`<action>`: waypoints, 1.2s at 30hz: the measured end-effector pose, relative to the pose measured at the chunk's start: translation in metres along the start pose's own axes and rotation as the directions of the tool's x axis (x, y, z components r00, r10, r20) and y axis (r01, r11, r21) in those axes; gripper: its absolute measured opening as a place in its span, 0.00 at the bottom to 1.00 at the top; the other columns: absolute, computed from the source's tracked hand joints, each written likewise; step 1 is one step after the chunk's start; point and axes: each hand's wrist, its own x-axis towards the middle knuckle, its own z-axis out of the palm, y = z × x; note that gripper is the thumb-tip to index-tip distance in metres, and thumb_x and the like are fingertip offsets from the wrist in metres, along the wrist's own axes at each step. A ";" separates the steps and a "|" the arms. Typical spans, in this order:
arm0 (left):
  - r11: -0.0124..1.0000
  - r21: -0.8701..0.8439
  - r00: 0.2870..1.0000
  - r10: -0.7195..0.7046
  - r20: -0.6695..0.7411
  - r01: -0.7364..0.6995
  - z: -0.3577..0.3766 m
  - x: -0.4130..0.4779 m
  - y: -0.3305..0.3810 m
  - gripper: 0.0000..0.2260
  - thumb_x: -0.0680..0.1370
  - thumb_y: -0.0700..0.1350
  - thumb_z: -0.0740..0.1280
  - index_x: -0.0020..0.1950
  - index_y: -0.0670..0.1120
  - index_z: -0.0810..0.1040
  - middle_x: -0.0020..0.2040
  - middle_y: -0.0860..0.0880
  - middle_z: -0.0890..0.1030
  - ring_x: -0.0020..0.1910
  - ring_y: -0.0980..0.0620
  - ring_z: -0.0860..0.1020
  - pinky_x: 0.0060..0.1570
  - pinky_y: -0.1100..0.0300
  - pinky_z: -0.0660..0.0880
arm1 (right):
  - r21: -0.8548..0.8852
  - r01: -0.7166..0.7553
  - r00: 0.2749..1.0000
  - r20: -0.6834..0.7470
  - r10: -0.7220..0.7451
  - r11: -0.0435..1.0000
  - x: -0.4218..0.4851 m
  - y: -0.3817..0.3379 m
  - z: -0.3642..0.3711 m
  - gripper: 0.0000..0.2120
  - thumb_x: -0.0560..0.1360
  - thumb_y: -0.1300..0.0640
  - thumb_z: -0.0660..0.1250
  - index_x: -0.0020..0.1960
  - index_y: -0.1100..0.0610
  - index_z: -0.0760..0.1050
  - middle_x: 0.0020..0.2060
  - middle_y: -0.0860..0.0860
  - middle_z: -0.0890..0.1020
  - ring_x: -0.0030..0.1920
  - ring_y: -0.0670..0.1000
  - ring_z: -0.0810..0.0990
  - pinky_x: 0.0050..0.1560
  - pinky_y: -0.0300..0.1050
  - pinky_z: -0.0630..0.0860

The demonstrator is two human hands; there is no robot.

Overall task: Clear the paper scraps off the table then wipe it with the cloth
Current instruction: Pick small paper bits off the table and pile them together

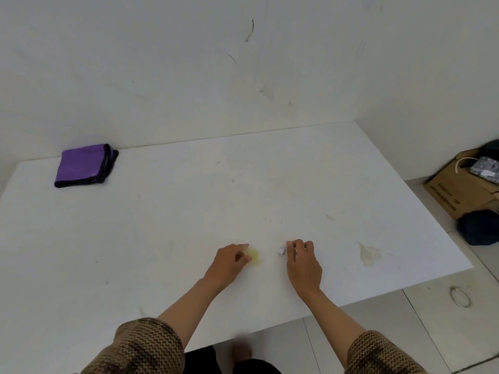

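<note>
On the white table (162,238), near its front edge, my left hand (229,263) pinches the edge of a blurred yellow paper scrap (255,256) between thumb and forefinger. My right hand (303,263) lies a little to the right with its fingers curled, and a bit of white paper (296,252) shows between them. A small crumpled white scrap (281,251) lies on the table just left of those fingertips. The folded purple cloth (83,164) with black trim lies at the table's far left corner, well away from both hands.
The table stands against a white wall (189,76) at the back and left. A stain (370,255) marks the tabletop to the right of my hands. Beyond the right edge, a cardboard box (459,193) and a dark bag (478,230) sit on the tiled floor.
</note>
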 end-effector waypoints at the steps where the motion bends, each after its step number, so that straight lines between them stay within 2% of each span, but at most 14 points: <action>1: 0.997 0.071 1.000 0.030 0.007 -0.030 0.006 0.001 0.001 0.14 0.78 0.45 0.64 0.63 0.46 0.75 0.44 0.49 0.73 0.45 0.52 0.73 0.45 0.66 0.67 | -0.008 0.031 1.000 0.002 -0.031 0.999 -0.002 0.001 0.000 0.13 0.80 0.48 0.54 0.51 0.55 0.73 0.49 0.51 0.72 0.36 0.52 0.75 0.33 0.43 0.67; 4: 0.981 0.155 0.993 0.115 0.012 -0.116 0.020 0.002 0.002 0.11 0.79 0.43 0.62 0.59 0.43 0.78 0.44 0.49 0.69 0.43 0.53 0.71 0.43 0.66 0.64 | -0.014 0.139 0.990 0.041 -0.138 0.990 -0.002 -0.001 0.000 0.13 0.79 0.45 0.56 0.53 0.52 0.71 0.51 0.48 0.70 0.39 0.49 0.76 0.34 0.42 0.69; 7: 0.997 0.045 0.997 0.062 -0.041 -0.060 0.026 -0.001 0.007 0.06 0.78 0.46 0.62 0.52 0.45 0.72 0.41 0.49 0.71 0.38 0.53 0.70 0.42 0.57 0.67 | -0.165 0.253 0.964 0.128 -0.234 0.953 0.000 -0.001 0.004 0.14 0.78 0.43 0.57 0.55 0.52 0.70 0.51 0.47 0.69 0.44 0.48 0.77 0.33 0.42 0.72; 10: 0.988 0.112 0.992 0.112 -0.054 -0.106 0.031 -0.003 0.013 0.06 0.78 0.50 0.61 0.50 0.50 0.65 0.41 0.49 0.72 0.35 0.51 0.70 0.39 0.56 0.67 | -0.359 0.383 0.923 0.114 -0.368 0.851 0.002 0.003 0.010 0.15 0.78 0.47 0.54 0.45 0.56 0.72 0.43 0.51 0.74 0.30 0.48 0.75 0.20 0.38 0.64; 13: 0.985 0.096 0.989 0.145 -0.030 -0.142 0.032 -0.006 0.019 0.06 0.79 0.50 0.59 0.53 0.52 0.64 0.43 0.49 0.72 0.36 0.50 0.71 0.38 0.58 0.68 | -0.434 0.415 0.899 0.061 -0.434 0.800 0.008 0.007 0.012 0.11 0.75 0.52 0.57 0.39 0.58 0.70 0.33 0.52 0.74 0.20 0.48 0.68 0.18 0.36 0.54; 16: 0.981 0.122 0.988 0.152 0.011 -0.152 0.031 -0.006 0.016 0.06 0.79 0.47 0.59 0.55 0.55 0.65 0.46 0.47 0.74 0.39 0.48 0.73 0.40 0.58 0.69 | -0.349 0.340 0.940 0.120 -0.318 0.873 0.013 0.004 0.009 0.06 0.74 0.59 0.67 0.41 0.61 0.73 0.33 0.55 0.75 0.23 0.50 0.63 0.21 0.40 0.59; 19: 0.988 0.083 0.992 0.126 0.015 -0.127 0.033 -0.006 0.015 0.09 0.78 0.45 0.59 0.54 0.58 0.65 0.48 0.48 0.74 0.43 0.45 0.76 0.43 0.57 0.72 | -0.058 0.110 0.989 0.104 -0.104 0.992 0.021 -0.003 0.001 0.15 0.80 0.54 0.55 0.41 0.61 0.71 0.36 0.55 0.73 0.34 0.53 0.70 0.35 0.45 0.66; 22: 0.981 0.131 0.989 0.147 -0.014 -0.144 0.036 -0.004 0.007 0.09 0.78 0.41 0.59 0.54 0.54 0.68 0.50 0.49 0.73 0.41 0.51 0.74 0.38 0.66 0.70 | 0.251 -0.091 0.993 0.090 0.071 0.964 0.027 -0.003 -0.008 0.20 0.80 0.50 0.56 0.32 0.60 0.66 0.30 0.54 0.72 0.31 0.51 0.69 0.33 0.45 0.63; 25: 0.949 0.247 0.978 0.207 -0.019 -0.196 0.037 0.000 -0.003 0.08 0.78 0.38 0.59 0.53 0.49 0.74 0.56 0.52 0.71 0.44 0.55 0.73 0.39 0.71 0.69 | 0.305 -0.181 0.983 0.080 0.164 0.935 0.023 0.000 -0.012 0.21 0.79 0.49 0.57 0.31 0.60 0.65 0.27 0.54 0.70 0.28 0.51 0.68 0.29 0.42 0.64; 27: 0.928 0.294 0.968 0.249 -0.029 -0.230 0.038 0.002 -0.005 0.08 0.78 0.36 0.60 0.51 0.45 0.78 0.56 0.54 0.68 0.43 0.55 0.73 0.38 0.72 0.67 | 0.347 -0.225 0.974 0.105 0.201 0.911 0.019 0.001 -0.014 0.21 0.79 0.50 0.58 0.32 0.61 0.68 0.27 0.55 0.73 0.25 0.51 0.72 0.24 0.35 0.68; 30: 0.958 0.219 0.979 0.199 -0.042 -0.186 0.031 0.008 0.002 0.14 0.74 0.28 0.59 0.47 0.41 0.81 0.49 0.54 0.68 0.42 0.56 0.72 0.41 0.76 0.66 | 0.386 -0.238 0.971 0.127 0.205 0.891 0.014 -0.003 -0.015 0.19 0.78 0.53 0.59 0.35 0.64 0.75 0.29 0.54 0.78 0.24 0.50 0.74 0.20 0.29 0.66; 32: 0.985 0.130 0.993 0.115 -0.002 -0.114 0.025 0.012 0.005 0.18 0.71 0.26 0.56 0.45 0.44 0.80 0.42 0.52 0.71 0.41 0.54 0.73 0.40 0.74 0.68 | 0.395 -0.246 0.969 0.137 0.208 0.885 0.013 -0.007 -0.013 0.16 0.78 0.54 0.59 0.38 0.62 0.77 0.32 0.52 0.81 0.24 0.49 0.74 0.21 0.30 0.68; 34: 0.994 0.077 0.996 0.078 0.039 -0.081 0.022 0.012 0.004 0.17 0.72 0.29 0.56 0.42 0.47 0.77 0.40 0.53 0.75 0.40 0.54 0.74 0.38 0.73 0.68 | 0.390 -0.240 0.969 0.153 0.195 0.889 0.011 -0.012 -0.012 0.13 0.78 0.54 0.60 0.41 0.58 0.79 0.33 0.51 0.82 0.26 0.47 0.74 0.26 0.35 0.71; 36: 0.999 0.007 0.998 0.048 0.028 -0.048 0.019 0.006 0.005 0.13 0.75 0.32 0.57 0.43 0.46 0.78 0.40 0.54 0.78 0.37 0.60 0.74 0.37 0.76 0.68 | 0.417 -0.213 0.971 0.193 0.143 0.883 0.010 -0.018 -0.011 0.09 0.77 0.54 0.63 0.43 0.55 0.80 0.34 0.49 0.82 0.28 0.47 0.74 0.29 0.40 0.73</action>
